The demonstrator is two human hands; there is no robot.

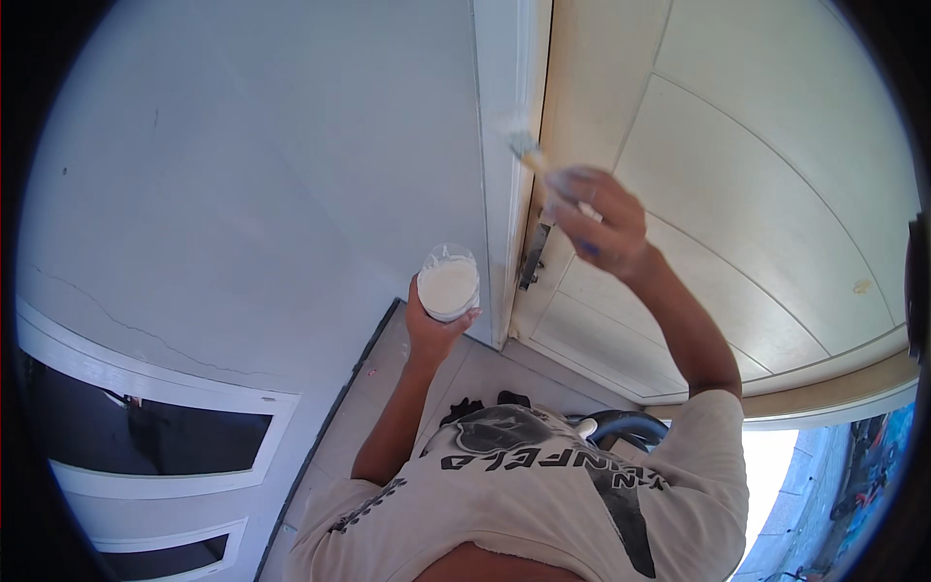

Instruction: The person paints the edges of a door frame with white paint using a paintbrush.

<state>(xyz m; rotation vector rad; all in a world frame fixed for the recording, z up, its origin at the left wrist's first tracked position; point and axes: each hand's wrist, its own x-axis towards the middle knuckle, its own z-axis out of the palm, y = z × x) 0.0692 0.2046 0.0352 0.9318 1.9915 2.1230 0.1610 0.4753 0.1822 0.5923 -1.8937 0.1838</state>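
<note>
My left hand (438, 333) is wrapped round a clear plastic tub of white paint (449, 289), held upright in front of the wall. White smears coat the inside of its rim. Raised at the right, my right hand (603, 215) grips a paintbrush (529, 153) by the handle. The brush points up and left, and its bristles look pale with paint, slightly blurred. They are in front of or against the white door frame (504, 68); I cannot tell whether they touch it. Behind my right hand is a cream panelled door (718, 175).
A dark metal door latch (532, 257) sits on the door's edge. The pale wall (262, 165) on the left has a thin crack and a white-framed opening (155, 427). Below lies a tiled floor (388, 354) with a dark skirting line. A round black object (630, 425) stands partly behind me.
</note>
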